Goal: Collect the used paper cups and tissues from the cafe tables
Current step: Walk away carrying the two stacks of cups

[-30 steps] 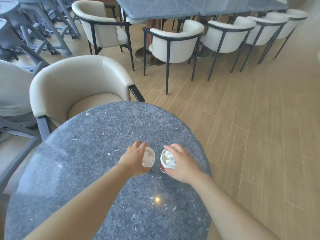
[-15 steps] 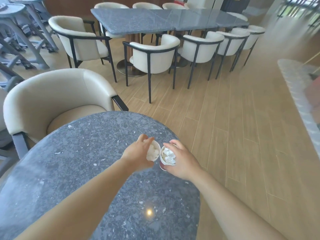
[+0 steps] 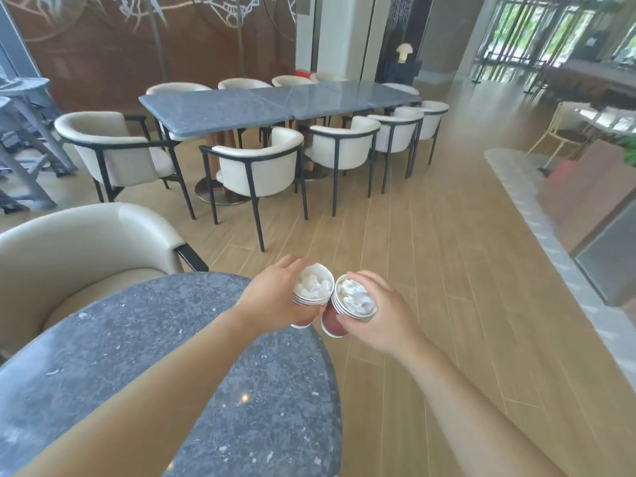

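Note:
My left hand point(image 3: 275, 297) grips a stack of red-and-white paper cups point(image 3: 311, 297) whose top cup is stuffed with crumpled white tissue point(image 3: 313, 283). My right hand point(image 3: 382, 318) grips a second stack of paper cups point(image 3: 339, 316), also filled with crumpled tissue point(image 3: 354, 297). Both stacks are held in the air side by side, almost touching, just past the far right edge of the round dark speckled table point(image 3: 172, 373). No cups or tissues show on that table's visible top.
A cream armchair point(image 3: 75, 256) stands at the round table's far left. Beyond lies a long grey table point(image 3: 268, 105) ringed by several white chairs point(image 3: 261, 170). Wooden floor point(image 3: 430, 270) stretches ahead and right, bounded by a pale curved ledge point(image 3: 530, 208).
Both hands lifted their cup stacks off the round table and carried them forward past its edge. The view tilted up and swung right, bringing more of the room into sight.

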A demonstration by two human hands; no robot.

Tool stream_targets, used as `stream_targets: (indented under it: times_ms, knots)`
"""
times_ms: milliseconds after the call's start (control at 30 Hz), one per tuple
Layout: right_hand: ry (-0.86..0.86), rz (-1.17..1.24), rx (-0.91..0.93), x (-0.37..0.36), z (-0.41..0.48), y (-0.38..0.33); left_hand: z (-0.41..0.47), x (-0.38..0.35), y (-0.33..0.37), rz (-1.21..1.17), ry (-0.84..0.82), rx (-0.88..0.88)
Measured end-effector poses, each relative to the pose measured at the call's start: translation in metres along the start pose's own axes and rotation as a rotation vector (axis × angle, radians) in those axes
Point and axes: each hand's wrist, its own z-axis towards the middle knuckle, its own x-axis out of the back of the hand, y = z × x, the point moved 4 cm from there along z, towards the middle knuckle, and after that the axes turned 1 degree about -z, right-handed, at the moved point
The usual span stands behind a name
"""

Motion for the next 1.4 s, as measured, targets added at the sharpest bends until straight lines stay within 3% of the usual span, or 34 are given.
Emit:
stream_targets:
  times_ms: [167,367,633,933,1400]
  knots:
    - [0.031,-0.002,0.009,0.064,-0.011,0.032,0.027,-0.011,0.071,0.041,0.019,-0.044]
    - [0.166,-0.001,-0.033,0.177,-0.050,0.095,0.072,-0.061,0.187,-0.070,0.068,-0.123]
    - [0.364,-0.111,-0.211,0.325,-0.137,0.181,0.133,-0.160,0.354,-0.251,-0.070,-0.351]
    - [0.606,-0.175,-0.403,0.417,-0.225,0.252,0.161,-0.249,0.501,-0.354,-0.285,-0.637]
    - [0.926,-0.372,-0.694,0.527,-0.280,0.307,0.220,-0.329,0.673,-0.468,-0.449,-0.993]
